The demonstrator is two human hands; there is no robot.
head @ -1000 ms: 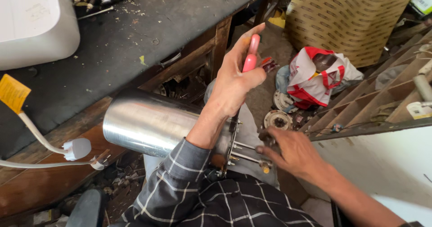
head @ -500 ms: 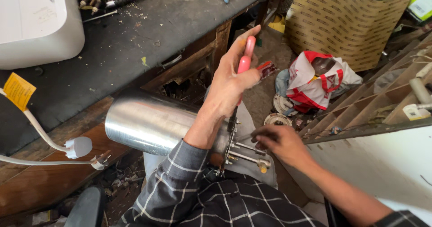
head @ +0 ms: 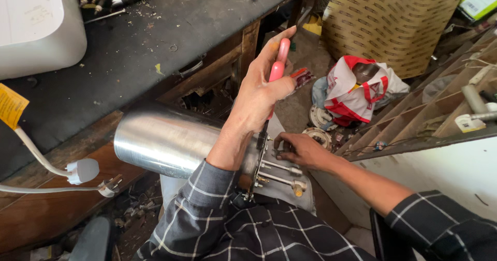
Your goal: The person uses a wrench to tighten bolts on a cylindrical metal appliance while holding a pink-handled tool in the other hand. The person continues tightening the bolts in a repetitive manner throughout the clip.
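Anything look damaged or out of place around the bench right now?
Yes: the wooden bench front is broken open, a ragged hole just above the steel cylinder. Small parts lie loose on the floor by the red-and-white bag.

My left hand (head: 261,93) and right hand (head: 303,150) are both bare: no gloves, rings or watch visible. Each arm wears a long-sleeved shirt in dark grey-black fabric with a thin white windowpane check. The left sleeve (head: 199,209) is pushed back to just below the elbow, leaving the forearm uncovered. The right sleeve (head: 440,225) ends in a folded band partway along the forearm. The fabric appears to be woven cotton, though the view is too coarse to confirm.
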